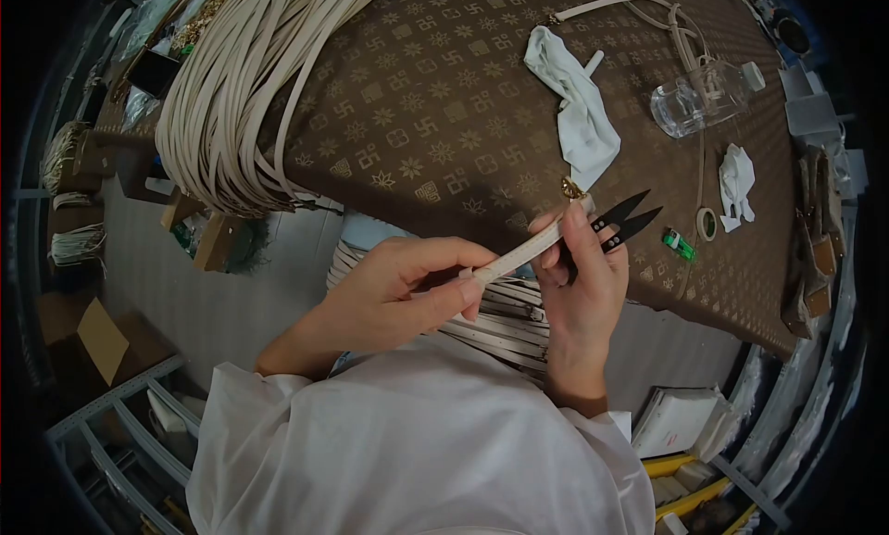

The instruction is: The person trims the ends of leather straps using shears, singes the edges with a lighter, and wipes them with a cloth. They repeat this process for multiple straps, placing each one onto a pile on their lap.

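A narrow cream strap (524,255) with small marks along it runs between my two hands over my lap. My left hand (407,285) pinches its lower end between thumb and fingertips. Higher up, my right hand (589,274) grips the strap between thumb and index finger. Black thread snips (632,224) also sit in the right hand, blades apart and pointing up to the right. A gold-coloured metal fitting (573,188) shows just above the right fingertips, at the strap's upper end. More cream straps (505,327) lie in a bundle across my lap, partly behind both hands.
A brown patterned cloth (417,100) covers the table, with a thick bundle of cream straps (222,109) hanging over its left edge. A white cloth (579,118), a clear bottle (699,101), a green lighter (679,244) and a tape roll (707,224) lie to the right.
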`<state>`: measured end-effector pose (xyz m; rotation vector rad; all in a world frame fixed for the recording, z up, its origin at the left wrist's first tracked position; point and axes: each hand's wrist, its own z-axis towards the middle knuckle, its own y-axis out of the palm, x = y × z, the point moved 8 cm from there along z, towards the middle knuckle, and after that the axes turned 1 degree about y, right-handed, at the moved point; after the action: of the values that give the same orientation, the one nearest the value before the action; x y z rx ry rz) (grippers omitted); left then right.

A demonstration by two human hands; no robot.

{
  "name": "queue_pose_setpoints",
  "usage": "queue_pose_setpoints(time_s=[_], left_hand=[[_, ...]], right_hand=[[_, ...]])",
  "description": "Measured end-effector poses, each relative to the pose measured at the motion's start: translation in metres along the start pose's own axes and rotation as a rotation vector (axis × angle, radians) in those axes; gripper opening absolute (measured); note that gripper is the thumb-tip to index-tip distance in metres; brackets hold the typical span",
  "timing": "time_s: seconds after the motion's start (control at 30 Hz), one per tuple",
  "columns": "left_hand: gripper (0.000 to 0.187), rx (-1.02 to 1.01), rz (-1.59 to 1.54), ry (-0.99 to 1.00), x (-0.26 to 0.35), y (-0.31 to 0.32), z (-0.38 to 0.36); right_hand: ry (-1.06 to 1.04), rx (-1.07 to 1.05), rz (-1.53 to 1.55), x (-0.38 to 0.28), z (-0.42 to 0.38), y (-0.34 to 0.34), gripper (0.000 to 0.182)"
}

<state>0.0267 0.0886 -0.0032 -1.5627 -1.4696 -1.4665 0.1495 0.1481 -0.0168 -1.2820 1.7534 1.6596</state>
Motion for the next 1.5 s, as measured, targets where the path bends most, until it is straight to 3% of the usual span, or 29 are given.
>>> queue_pose_setpoints(time_s=[0.1, 0.17, 0.27, 0.57, 0.8, 0.9, 0.97, 1.0, 1.07, 1.27, 1.5], left_hand=[[0.022, 0.006, 0.086, 0.081, 0.005, 0.004, 0.002], [0.02, 0.041, 0.125, 0.132, 0.007, 0.004, 0.003], [0.02, 0.011, 0.17, 0.144, 0.007, 0.006, 0.003], [0.011, 0.059, 0.04, 0.027, -0.004, 0.005, 0.004], [0.016, 0.023, -0.083, -0.081, -0.009, 0.006, 0.005], [0.02, 0.069, -0.231, -0.059, -0.01, 0.003, 0.004], [0.02, 0.1, -0.242, -0.042, -0.009, 0.0, 0.004], [0.02, 0.103, -0.241, -0.043, -0.01, -0.001, 0.003], [0.021, 0.095, -0.252, -0.004, -0.009, -0.002, 0.004], [0.02, 0.102, -0.229, 0.011, -0.01, -0.003, 0.004], [0.02, 0.125, -0.241, -0.017, -0.01, -0.001, 0.001]], right_hand=[[0.021, 0.019, -0.021, -0.002, -0.006, 0.003, 0.021], [0.081, -0.086, -0.088, 0.002, -0.009, 0.011, 0.023], [0.06, -0.033, -0.065, 0.005, -0.011, 0.011, 0.025], [0.109, -0.028, -0.065, 0.009, -0.012, 0.008, 0.025], [0.086, -0.054, -0.116, 0.011, -0.013, 0.007, 0.026], [-0.078, 0.002, -0.351, 0.003, -0.017, 0.0, 0.027], [-0.516, 0.122, -0.64, -0.025, -0.028, 0.005, 0.027], [-0.515, 0.121, -0.637, -0.026, -0.031, 0.0, 0.027], [-0.771, -0.03, -1.252, -0.033, -0.047, 0.016, 0.035], [-0.871, -0.053, -1.431, -0.03, -0.059, 0.021, 0.042], [-0.908, -0.076, -1.417, -0.028, -0.06, 0.024, 0.042]])
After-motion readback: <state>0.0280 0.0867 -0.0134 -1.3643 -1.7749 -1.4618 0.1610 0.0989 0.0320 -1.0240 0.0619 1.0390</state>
